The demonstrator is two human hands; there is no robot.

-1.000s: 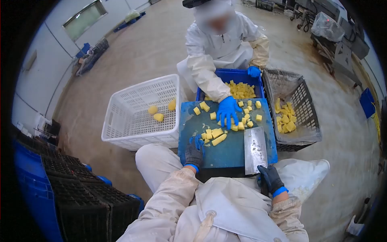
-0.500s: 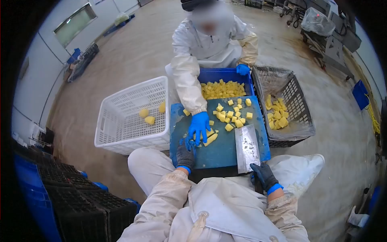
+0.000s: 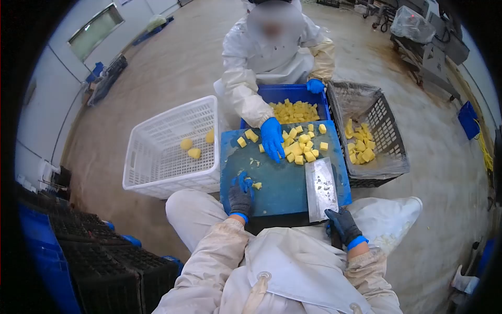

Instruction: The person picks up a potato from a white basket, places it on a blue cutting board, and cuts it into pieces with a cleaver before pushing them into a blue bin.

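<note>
A wide-bladed cleaver point(image 3: 320, 189) lies flat on the right side of the blue cutting board point(image 3: 277, 196). My right hand point(image 3: 344, 227), in a dark glove, is closed around its handle at the board's front edge. My left hand point(image 3: 241, 196), gloved in grey and blue, rests at the board's left front with its fingers apart, beside a small yellow scrap point(image 3: 257, 185). Yellow cubes point(image 3: 300, 146), which look like peeled potato, are heaped toward the board's far right. A co-worker's blue-gloved hand point(image 3: 272, 140) touches the left side of this heap.
Behind the board, a blue bin point(image 3: 266, 95) holds many cubes. On the left stands a white crate point(image 3: 172, 180) with 3 peeled pieces. A dark, plastic-lined crate point(image 3: 392, 141) with yellow chunks stands on the right. The co-worker point(image 3: 277, 57) sits opposite me.
The co-worker's hand has moved away from my left hand toward the cubes, and the longer pieces beneath it have gone from that spot. My right hand and the cleaver have stayed put.
</note>
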